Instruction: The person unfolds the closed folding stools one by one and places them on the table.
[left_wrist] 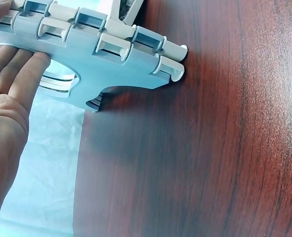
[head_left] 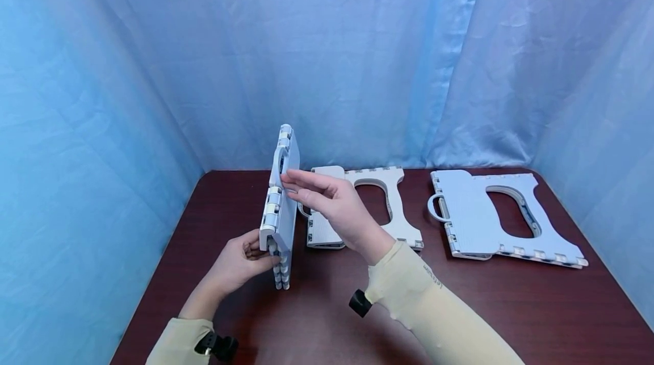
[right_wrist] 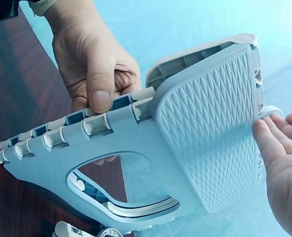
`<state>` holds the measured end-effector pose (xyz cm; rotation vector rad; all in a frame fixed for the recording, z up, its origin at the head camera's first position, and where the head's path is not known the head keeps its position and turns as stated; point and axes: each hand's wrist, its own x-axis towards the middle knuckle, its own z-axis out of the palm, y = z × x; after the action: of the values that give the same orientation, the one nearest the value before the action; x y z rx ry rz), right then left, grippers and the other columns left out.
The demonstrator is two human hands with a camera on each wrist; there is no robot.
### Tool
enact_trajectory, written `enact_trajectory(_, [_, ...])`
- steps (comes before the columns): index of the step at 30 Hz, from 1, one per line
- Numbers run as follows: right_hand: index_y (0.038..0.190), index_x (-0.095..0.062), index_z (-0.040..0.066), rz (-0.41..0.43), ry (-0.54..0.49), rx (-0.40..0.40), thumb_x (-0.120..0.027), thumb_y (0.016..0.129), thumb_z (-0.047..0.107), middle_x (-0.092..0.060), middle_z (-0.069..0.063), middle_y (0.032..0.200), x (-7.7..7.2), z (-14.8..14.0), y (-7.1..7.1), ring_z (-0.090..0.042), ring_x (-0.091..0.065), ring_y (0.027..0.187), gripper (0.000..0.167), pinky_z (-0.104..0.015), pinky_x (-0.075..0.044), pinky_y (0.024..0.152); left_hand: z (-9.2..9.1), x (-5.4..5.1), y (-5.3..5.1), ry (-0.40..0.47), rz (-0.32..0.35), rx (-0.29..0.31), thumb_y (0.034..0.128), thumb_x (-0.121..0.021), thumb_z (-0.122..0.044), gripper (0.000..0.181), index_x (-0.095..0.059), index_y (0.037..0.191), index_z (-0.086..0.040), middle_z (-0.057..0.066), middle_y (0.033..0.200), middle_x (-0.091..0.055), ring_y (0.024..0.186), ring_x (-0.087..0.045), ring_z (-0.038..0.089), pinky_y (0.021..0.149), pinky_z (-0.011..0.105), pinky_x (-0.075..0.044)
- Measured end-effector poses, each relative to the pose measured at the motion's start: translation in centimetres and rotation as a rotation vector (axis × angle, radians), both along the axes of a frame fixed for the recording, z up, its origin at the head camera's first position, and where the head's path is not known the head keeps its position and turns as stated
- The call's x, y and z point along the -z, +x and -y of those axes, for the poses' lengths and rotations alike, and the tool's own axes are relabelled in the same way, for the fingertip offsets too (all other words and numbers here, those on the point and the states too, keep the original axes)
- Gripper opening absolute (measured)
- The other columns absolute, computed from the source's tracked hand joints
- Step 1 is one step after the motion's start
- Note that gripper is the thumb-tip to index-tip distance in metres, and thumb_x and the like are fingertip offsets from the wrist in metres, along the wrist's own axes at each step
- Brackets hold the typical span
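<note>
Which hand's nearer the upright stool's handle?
Right. The right hand is right by the handle, on its right side in the head view; the left hand grips the stool lower down, farther from the handle.

Bright bluish light, pale glare on tabletop (left_wrist: pixel 271 74)

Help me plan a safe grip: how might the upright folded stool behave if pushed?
The upright folded stool would likely tip sideways, being tall and thin. Its moulded panels look like plastic, so probably stiff. The hinged edge might let it flex open.
</note>
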<state>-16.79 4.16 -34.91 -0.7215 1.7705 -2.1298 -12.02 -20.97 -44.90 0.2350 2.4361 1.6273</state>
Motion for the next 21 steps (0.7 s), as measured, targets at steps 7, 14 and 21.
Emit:
enact_trajectory(7, [0.138,-0.062,0.0,-0.056,-0.001,0.067,-0.057,0.104,0.01,-0.069,-0.016,0.131,1.1,0.0,0.2,-0.036,-0.065,0.122,0.036,-0.038,-0.05,0.107,0.4,0.3,0.1,-0.023,-0.028,-0.011,0.0887,-0.081,-0.024,0.06,-0.058,0.143,-0.012,0.013,0.134,-0.067,0.112,-0.069,0.026,0.096,0.046,-0.057])
enact_trajectory(14, [0.123,-0.071,0.003,-0.056,0.173,0.189,-0.058,0.104,0.016,-0.077,-0.009,0.1,3.2,0.2,0.5,-0.02,-0.072,0.102,0.027,-0.035,-0.054,0.098,0.5,0.1,0.1,-0.026,-0.014,-0.016,0.0886,-0.081,-0.025,0.062,-0.057,0.144,-0.013,0.013,0.138,-0.065,0.114,-0.067,0.027,0.097,0.047,-0.057])
enact_trajectory(21, [0.123,-0.067,0.003,-0.124,0.329,0.142,-0.065,0.097,0.017,-0.068,-0.01,0.113,5.3,1.0,1.0,-0.015,-0.063,0.099,0.029,-0.03,-0.054,0.088,0.5,0.2,0.1,-0.02,-0.02,-0.025,0.0885,-0.081,-0.023,0.061,-0.058,0.143,-0.01,0.013,0.137,-0.066,0.113,-0.067,0.025,0.094,0.039,-0.058])
